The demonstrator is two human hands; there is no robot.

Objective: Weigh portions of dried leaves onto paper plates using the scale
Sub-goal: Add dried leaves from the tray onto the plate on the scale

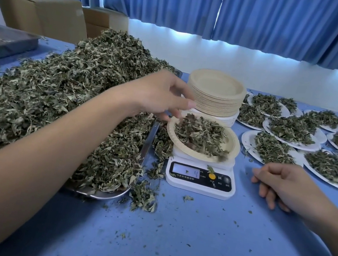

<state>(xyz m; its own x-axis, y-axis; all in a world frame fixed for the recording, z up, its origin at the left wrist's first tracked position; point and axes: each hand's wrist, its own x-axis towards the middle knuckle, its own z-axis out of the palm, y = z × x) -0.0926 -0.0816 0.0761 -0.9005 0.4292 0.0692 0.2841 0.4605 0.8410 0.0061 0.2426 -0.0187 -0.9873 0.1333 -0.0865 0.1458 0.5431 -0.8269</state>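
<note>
A white digital scale [199, 179] stands on the blue table, its display lit. On it sits a beige paper plate [234, 147] holding a heap of dried leaves [202, 136]. My left hand [159, 95] hovers at the plate's far left rim, fingers loosely bent downward over the leaves; whether it holds any leaves is hidden. My right hand [280, 184] rests on the table right of the scale, fingers loosely curled, holding nothing. A big pile of dried leaves [59, 94] fills a metal tray [148, 144] on the left.
A stack of empty beige plates [216, 93] stands behind the scale. Several white plates with leaf portions [290, 128] cover the right side of the table. Loose leaf bits lie scattered on the blue tabletop [190, 240]. Cardboard boxes [40, 12] and a dark tray sit at back left.
</note>
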